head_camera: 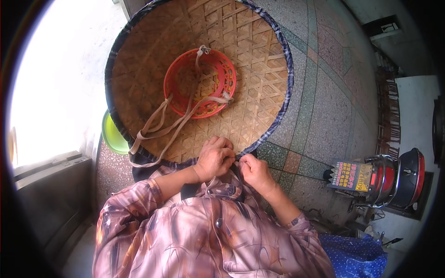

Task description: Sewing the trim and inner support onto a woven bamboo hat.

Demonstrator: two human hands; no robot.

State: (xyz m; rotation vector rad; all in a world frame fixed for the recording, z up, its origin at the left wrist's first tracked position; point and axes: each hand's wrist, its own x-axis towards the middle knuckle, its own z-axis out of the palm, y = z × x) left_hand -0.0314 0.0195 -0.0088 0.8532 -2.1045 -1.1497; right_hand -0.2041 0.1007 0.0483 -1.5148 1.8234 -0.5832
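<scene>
A large round woven bamboo tray (259, 87) with a rim wrapped in blue checked cloth lies before me, its near edge over my lap. Inside it sits a red plastic basket (227, 74) with pale cloth straps (174, 123) tied to its rim; the straps trail over the tray's near left edge. My left hand (215, 158) lies across the near rim, its fingers curled. Just right of it, my right hand (253, 172) is at the outside of the rim, thumb and fingers pinched together at the cloth edge. Whatever lies between the fingers of either hand is too small or hidden to tell.
A green basin (114, 133) stands partly behind the tray at left, near a bright doorway with a metal sill (52, 168). To the right, a motorcycle (386, 180) stands on the terrazzo floor (326, 104), with blue dotted cloth (354, 255) nearer to me.
</scene>
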